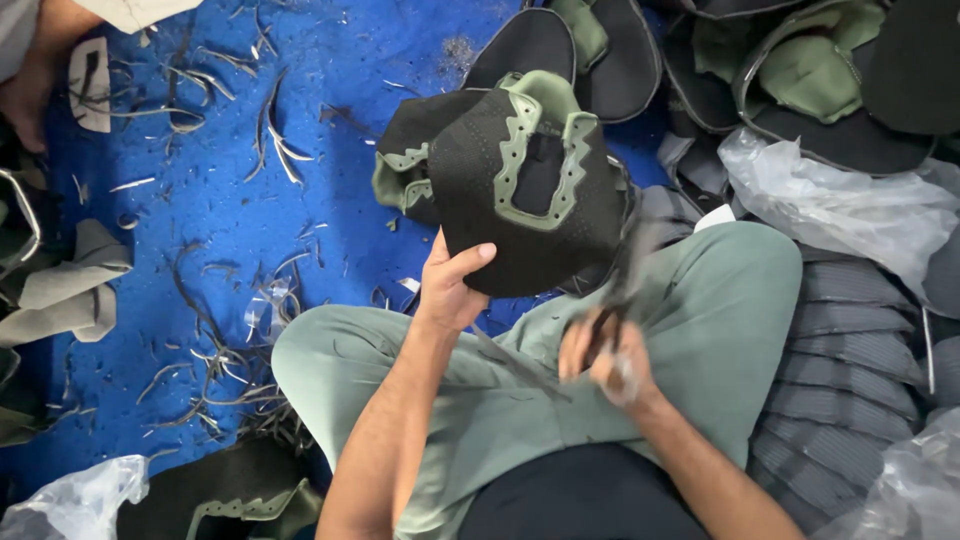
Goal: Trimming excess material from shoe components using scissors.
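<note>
- The left hand (450,285) is pinching the lower edge of a black shoe upper (520,190), thumb lying across the front face and the other fingers hidden behind it, so the fingers are clamped on the fabric.
- The shoe upper, trimmed with green zigzag edging, is being held up above the person's left knee, over the blue floor (200,230), roughly mid-way along the far side of the view.
- It is drooping and folding where unsupported, so it is likely handling as light, soft and floppy; gripping near a stitched edge looks the firmest hold.
- The right hand (605,355) is blurring with motion against the right thigh; its fingers appear curled around dark scissors (615,300), though the exact grip cannot be told.
- Thin trimmed strips (215,370) are lying scattered across the floor, and more black and green uppers (800,70) are piling at the far right corner beside clear plastic bags (830,205).
</note>
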